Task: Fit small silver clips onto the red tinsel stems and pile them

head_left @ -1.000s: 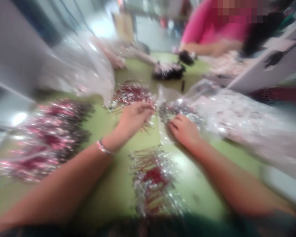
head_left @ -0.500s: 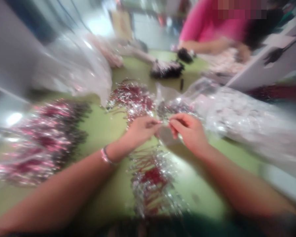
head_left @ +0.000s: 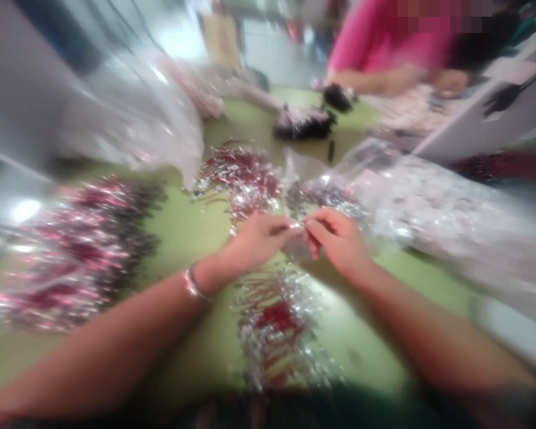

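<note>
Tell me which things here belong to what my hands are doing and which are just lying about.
Likely in use:
small blurred piece, held by your left hand and right hand
red silvery pile, beyond the left hand
nearer red pile, by your body
silvery pieces, beyond the right hand

Apparently lying about:
clear bag, back left
dark bundle, back
small black strip

Hands point(head_left: 259, 239) point(head_left: 342, 243) close together above green tabletop point(head_left: 178, 217)

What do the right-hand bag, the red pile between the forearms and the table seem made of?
Bag: apparently thin glossy plastic, see-through and wrinkled. Red pile: blurred; perhaps shiny plastic or cord strands, with silvery glints hinting at metal. Table: smooth, maybe laminate, given its sheen.
</note>
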`<state>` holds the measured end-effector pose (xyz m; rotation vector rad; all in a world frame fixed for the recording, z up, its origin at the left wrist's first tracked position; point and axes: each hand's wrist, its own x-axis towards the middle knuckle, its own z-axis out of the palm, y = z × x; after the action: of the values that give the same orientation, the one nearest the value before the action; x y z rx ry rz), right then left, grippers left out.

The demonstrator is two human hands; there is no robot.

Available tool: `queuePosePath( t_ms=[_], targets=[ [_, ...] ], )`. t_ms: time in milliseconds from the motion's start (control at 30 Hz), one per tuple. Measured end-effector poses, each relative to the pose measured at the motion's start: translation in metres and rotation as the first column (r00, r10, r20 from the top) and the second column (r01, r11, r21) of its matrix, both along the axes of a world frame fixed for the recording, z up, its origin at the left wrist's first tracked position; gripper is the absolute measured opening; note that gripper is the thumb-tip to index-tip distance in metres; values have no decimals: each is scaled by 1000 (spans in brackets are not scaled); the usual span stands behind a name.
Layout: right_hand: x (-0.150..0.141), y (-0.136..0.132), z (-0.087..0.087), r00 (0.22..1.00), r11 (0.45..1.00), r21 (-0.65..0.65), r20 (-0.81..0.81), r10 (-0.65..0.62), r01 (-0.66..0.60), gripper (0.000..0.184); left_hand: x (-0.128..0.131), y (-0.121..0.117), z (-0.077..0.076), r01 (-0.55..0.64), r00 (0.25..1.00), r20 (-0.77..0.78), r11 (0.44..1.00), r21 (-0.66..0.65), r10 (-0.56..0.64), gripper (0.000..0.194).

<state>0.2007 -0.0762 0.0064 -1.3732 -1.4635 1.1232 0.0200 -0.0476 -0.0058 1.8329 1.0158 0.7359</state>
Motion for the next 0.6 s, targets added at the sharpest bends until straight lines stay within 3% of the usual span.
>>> queuePosePath(
  t_ms=[133,200,300,400,500,600],
  targets=[
    [0,0,4,995,999,25,90,33,-35,12,-3,0,-5,3,1000,-29,997,78,-1,27],
    [1,-1,6,987,997,45,151,50,-57,14,-6,0,-9,4,993,-120,979,206,22,24],
    [1,-5,7,980,996,-4,182,86,-87,17,-9,-3,-12,104,929,-361,873,476,86,23],
    [-2,-7,4,981,991,-99,164,107,-92,18,-11,-4,-10,272,838,-535,771,576,104,23],
    [-3,-5,1,977,982,-160,173,125,-97,19,-11,-1,-1,326,809,-586,787,523,54,23],
    [1,3,-3,951,989,-108,284,124,-97,19,-14,6,12,231,917,-398,860,455,-36,24]
  ],
)
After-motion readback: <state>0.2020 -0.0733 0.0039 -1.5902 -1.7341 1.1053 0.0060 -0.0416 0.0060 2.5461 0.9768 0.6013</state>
